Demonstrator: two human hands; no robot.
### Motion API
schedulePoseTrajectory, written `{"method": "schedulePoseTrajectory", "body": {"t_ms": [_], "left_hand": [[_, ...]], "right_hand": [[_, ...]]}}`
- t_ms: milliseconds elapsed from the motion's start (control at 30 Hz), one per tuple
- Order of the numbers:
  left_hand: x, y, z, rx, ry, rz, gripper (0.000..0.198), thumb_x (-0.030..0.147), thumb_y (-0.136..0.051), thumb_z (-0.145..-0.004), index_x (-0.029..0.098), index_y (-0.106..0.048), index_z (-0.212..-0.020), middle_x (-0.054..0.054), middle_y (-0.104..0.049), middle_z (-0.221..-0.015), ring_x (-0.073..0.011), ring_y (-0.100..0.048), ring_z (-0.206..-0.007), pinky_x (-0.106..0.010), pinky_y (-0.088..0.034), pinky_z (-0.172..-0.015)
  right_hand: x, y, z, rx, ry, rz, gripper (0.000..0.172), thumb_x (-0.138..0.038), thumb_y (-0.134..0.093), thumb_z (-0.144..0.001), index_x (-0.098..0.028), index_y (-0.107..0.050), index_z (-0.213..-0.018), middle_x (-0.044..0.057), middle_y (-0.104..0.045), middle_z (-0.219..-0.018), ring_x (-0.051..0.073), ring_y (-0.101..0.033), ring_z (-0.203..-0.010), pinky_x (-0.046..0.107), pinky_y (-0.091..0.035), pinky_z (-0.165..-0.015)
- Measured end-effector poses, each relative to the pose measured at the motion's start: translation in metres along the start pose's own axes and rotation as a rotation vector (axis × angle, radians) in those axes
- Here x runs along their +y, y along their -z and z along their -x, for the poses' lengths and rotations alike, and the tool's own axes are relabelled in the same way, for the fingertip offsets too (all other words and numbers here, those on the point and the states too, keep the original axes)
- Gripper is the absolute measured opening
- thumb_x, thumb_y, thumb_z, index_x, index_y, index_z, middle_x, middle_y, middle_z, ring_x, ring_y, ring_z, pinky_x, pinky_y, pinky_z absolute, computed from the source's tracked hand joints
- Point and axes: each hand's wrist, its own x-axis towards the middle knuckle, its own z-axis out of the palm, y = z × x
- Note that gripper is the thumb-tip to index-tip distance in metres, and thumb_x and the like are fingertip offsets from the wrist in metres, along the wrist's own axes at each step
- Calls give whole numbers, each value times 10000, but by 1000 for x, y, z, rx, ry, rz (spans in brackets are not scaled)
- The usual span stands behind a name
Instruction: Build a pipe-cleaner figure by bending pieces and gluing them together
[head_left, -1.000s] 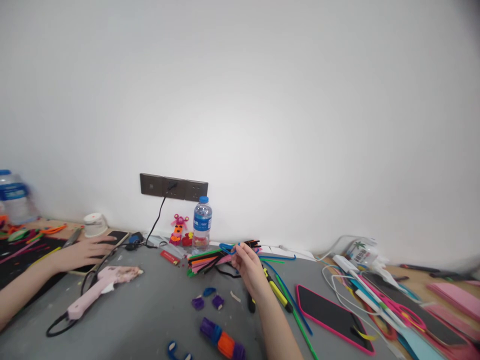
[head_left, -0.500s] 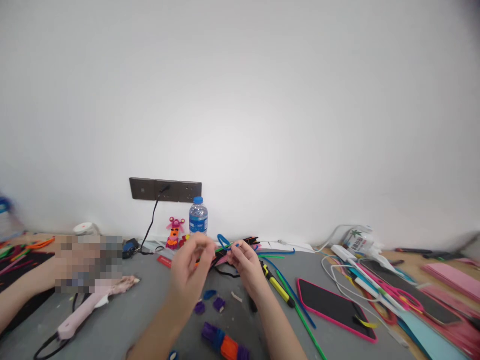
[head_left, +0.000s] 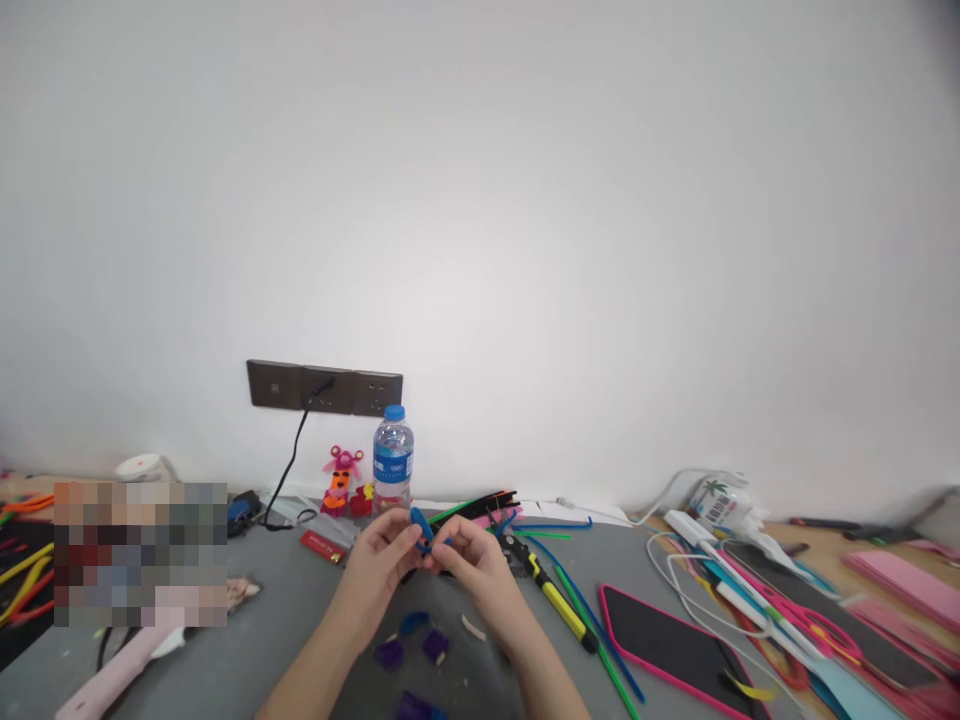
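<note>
Pipe cleaner (head_left: pixel 421 521), blue and bent, pinched between my hands above the worktop (head_left: pixel 277 610), toward its back edge.
A second ago only my right hand (head_left: pixel 476 565) held it, over the heap of coloured stems (head_left: pixel 491 500); now my left hand (head_left: pixel 377 565) has joined, fingertips of both closed narrowly on it. Near the back edge the clear bottle (head_left: pixel 394 465) stands upright and capped, its fill level unclear; I can't see inside the white tub (head_left: pixel 141 467), back left.
</note>
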Motion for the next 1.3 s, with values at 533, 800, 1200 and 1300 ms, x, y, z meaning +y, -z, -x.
{"method": "schedulePoseTrajectory", "body": {"t_ms": [533,800,1200,1300], "left_hand": [[0,3,2,-86,191,-116,321,389,-891,-590,135,-720,-686,-7,-674,-601,-80,-595,-549,-153,-483,-541],[-1,6,1,-112,218,-307,394,475,-871,-562,115,-753,-673,-58,-720,-647,-105,-618,-522,-166,-428,-470],[1,1,9,-308,250,-426,265,378,-785,-686,128,-702,-659,-61,-740,-655,-86,-563,-412,-173,-340,-384],[1,0,12,-370,283,-469,240,352,-765,-691,124,-704,-645,-53,-729,-625,-68,-518,-378,-177,-325,-377]], "right_hand": [[-6,9,3,25,1,11,285,-449,-774,-746,-186,-665,-756,4,-628,-696,148,-571,-637,265,-457,-652],[-9,12,5,6,41,46,255,-441,-720,-808,-190,-676,-789,11,-633,-717,152,-563,-658,263,-453,-668],[-15,15,8,-103,49,71,185,-384,-742,-790,-207,-707,-748,23,-621,-785,185,-560,-764,273,-427,-708],[-16,15,10,-175,6,80,167,-376,-739,-794,-212,-741,-763,35,-618,-853,204,-570,-854,287,-425,-769]]}}
